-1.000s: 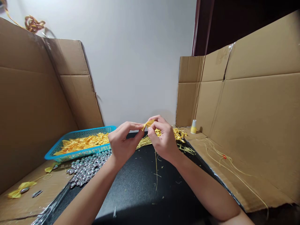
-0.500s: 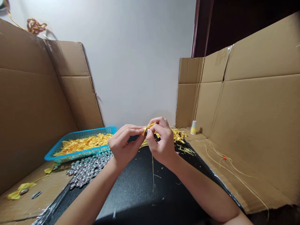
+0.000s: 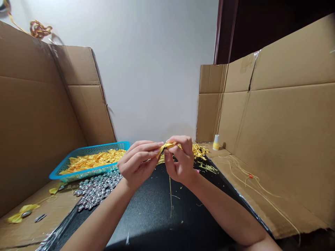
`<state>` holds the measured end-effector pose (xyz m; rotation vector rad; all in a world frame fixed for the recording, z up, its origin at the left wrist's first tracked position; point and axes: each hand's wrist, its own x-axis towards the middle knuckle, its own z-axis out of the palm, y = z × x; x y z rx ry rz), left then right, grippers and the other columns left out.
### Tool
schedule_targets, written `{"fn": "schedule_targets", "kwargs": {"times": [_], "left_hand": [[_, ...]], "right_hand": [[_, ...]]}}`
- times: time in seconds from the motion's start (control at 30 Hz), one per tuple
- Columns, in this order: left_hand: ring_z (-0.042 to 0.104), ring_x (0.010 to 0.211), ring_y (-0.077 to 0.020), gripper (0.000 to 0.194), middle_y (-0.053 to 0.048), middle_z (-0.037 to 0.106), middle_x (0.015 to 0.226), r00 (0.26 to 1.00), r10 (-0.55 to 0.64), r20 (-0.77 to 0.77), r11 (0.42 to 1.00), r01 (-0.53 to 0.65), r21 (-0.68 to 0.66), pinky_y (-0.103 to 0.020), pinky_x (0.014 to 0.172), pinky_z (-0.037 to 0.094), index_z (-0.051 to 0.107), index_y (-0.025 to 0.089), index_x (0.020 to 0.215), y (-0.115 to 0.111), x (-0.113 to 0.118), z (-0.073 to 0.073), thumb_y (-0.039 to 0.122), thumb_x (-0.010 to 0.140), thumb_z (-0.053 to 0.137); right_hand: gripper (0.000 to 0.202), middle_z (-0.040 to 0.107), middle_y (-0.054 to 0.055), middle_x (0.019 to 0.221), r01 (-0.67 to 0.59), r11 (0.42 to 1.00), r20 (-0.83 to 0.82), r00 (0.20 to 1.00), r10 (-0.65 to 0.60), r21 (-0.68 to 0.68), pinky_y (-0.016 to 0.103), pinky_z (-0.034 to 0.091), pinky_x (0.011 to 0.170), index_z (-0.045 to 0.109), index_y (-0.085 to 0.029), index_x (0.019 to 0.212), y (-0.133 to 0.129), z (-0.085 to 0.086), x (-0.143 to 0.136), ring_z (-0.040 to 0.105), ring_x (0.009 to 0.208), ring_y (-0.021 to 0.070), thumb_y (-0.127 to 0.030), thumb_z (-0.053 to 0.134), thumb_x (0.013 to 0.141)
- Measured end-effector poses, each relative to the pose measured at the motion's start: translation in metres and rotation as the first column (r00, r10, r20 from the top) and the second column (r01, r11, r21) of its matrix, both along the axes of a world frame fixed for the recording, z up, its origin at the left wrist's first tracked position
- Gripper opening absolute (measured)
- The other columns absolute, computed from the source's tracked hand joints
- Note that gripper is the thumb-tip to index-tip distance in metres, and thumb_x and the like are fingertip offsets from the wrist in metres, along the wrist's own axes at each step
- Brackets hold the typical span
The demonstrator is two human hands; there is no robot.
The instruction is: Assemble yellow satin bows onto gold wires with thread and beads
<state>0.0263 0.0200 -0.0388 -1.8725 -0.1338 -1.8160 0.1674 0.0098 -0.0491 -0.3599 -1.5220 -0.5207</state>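
Note:
A small yellow ribbon piece [image 3: 164, 146] is pinched between both hands above the black work surface [image 3: 151, 212]. My left hand [image 3: 138, 162] grips its left end with fingertips and thumb. On the other side, my right hand [image 3: 181, 158] has its fingers curled on the ribbon's right end. A thin yellow thread [image 3: 171, 195] hangs below my right hand. Left of my hands, a blue basket [image 3: 89, 171] holds many yellow ribbon pieces [image 3: 96, 160], and shiny silver beads [image 3: 98, 190] lie in front of it.
Cardboard walls [image 3: 282, 139] stand left and right. A thread spool [image 3: 216, 143] is at the back right, near yellow scraps [image 3: 200, 151] and cut threads [image 3: 209, 168]. A yellow bow [image 3: 23, 213] lies at the left on cardboard.
Both hands have shifted slightly, the right one a little lower with its fingers repositioned on the ribbon. The ribbon has turned a little between the fingertips.

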Motion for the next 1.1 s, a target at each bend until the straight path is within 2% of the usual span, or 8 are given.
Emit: {"fn": "schedule_targets", "kwargs": {"times": [0.1, 0.23, 0.4, 0.63, 0.83, 0.97, 1.03, 1.1], "left_hand": [[0.07, 0.075, -0.015, 0.022, -0.004, 0.077, 0.085, 1.0, 0.0, -0.017, 1.0, 0.0, 0.026, -0.029, 0.063, 0.058, 0.06, 0.016, 0.071, -0.002, -0.001, 0.002, 0.0, 0.068, 0.074], [0.07, 0.074, -0.0147, 0.022, -0.003, 0.077, 0.086, 0.999, 0.024, -0.02, 0.999, -0.024, 0.037, -0.028, 0.062, 0.058, 0.058, 0.018, 0.07, -0.003, 0.0, 0.002, 0.003, 0.07, 0.074], [0.07, 0.075, -0.0156, 0.021, -0.002, 0.077, 0.086, 0.999, 0.039, -0.02, 0.999, -0.039, 0.033, -0.03, 0.061, 0.058, 0.059, 0.02, 0.069, -0.002, -0.002, 0.0, 0.005, 0.073, 0.073], [0.07, 0.077, -0.0155, 0.023, -0.001, 0.077, 0.087, 0.998, 0.038, -0.047, 0.999, -0.037, 0.02, -0.029, 0.063, 0.058, 0.062, 0.02, 0.072, -0.003, -0.002, 0.0, 0.001, 0.068, 0.075], [0.068, 0.073, -0.0141, 0.023, -0.002, 0.077, 0.083, 0.995, 0.051, -0.083, 0.998, -0.055, -0.035, -0.028, 0.063, 0.057, 0.064, 0.019, 0.077, 0.006, -0.005, 0.004, -0.001, 0.07, 0.073], [0.068, 0.071, -0.0138, 0.017, -0.002, 0.077, 0.082, 0.987, 0.077, -0.143, 0.989, -0.093, -0.113, -0.028, 0.064, 0.057, 0.064, 0.02, 0.076, 0.015, -0.008, 0.006, 0.003, 0.076, 0.069], [0.067, 0.071, -0.0135, 0.016, -0.003, 0.077, 0.082, 0.982, 0.076, -0.171, 0.984, -0.101, -0.145, -0.028, 0.064, 0.057, 0.064, 0.02, 0.076, 0.018, -0.009, 0.006, 0.004, 0.078, 0.067], [0.066, 0.071, -0.0131, 0.016, -0.003, 0.076, 0.083, 0.977, 0.072, -0.199, 0.981, -0.106, -0.161, -0.027, 0.064, 0.056, 0.064, 0.02, 0.077, 0.019, -0.009, 0.006, 0.004, 0.078, 0.066]], "right_hand": [[0.01, 0.059, 0.004, 0.093, 0.034, 0.998, -0.006, 0.999, -0.034, 0.046, 0.035, 0.042, 0.077, 0.049, -0.022, 0.084, 0.004, -0.002, 0.001, 0.053, 0.085, 0.0171, -0.014, 0.048, 0.087], [0.011, 0.059, 0.004, 0.093, 0.057, 0.998, -0.003, 0.998, -0.057, 0.024, 0.036, 0.041, 0.076, 0.049, -0.024, 0.081, 0.005, -0.004, 0.001, 0.053, 0.086, 0.0181, -0.018, 0.045, 0.089], [0.009, 0.062, 0.003, 0.095, -0.004, 0.999, 0.011, 1.0, 0.004, -0.034, 0.039, 0.039, 0.077, 0.049, -0.026, 0.08, 0.006, -0.007, 0.003, 0.052, 0.085, 0.0201, -0.018, 0.049, 0.084], [0.012, 0.06, 0.002, 0.094, -0.018, 1.0, -0.028, 0.999, 0.018, -0.016, 0.038, 0.041, 0.076, 0.051, -0.027, 0.085, 0.006, -0.007, 0.0, 0.052, 0.085, 0.019, -0.015, 0.05, 0.086], [0.006, 0.058, 0.002, 0.099, -0.126, 0.972, -0.115, 0.988, 0.104, -0.198, 0.038, 0.042, 0.082, 0.057, -0.026, 0.083, 0.014, -0.007, -0.001, 0.051, 0.087, 0.0183, -0.023, 0.055, 0.088], [0.01, 0.057, 0.004, 0.101, -0.245, 0.928, -0.242, 0.954, 0.179, -0.281, 0.041, 0.041, 0.092, 0.06, -0.024, 0.085, 0.02, 0.005, 0.013, 0.054, 0.1, 0.0197, -0.03, 0.053, 0.089], [0.01, 0.06, 0.003, 0.098, -0.263, 0.901, -0.205, 0.958, 0.2, -0.346, 0.041, 0.041, 0.092, 0.063, -0.024, 0.086, 0.021, 0.014, 0.021, 0.056, 0.099, 0.0193, -0.029, 0.054, 0.088], [0.007, 0.064, 0.002, 0.093, -0.24, 0.865, -0.091, 0.971, 0.222, -0.442, 0.04, 0.042, 0.09, 0.067, -0.024, 0.084, 0.021, 0.021, 0.027, 0.058, 0.095, 0.0189, -0.028, 0.061, 0.085]]}}
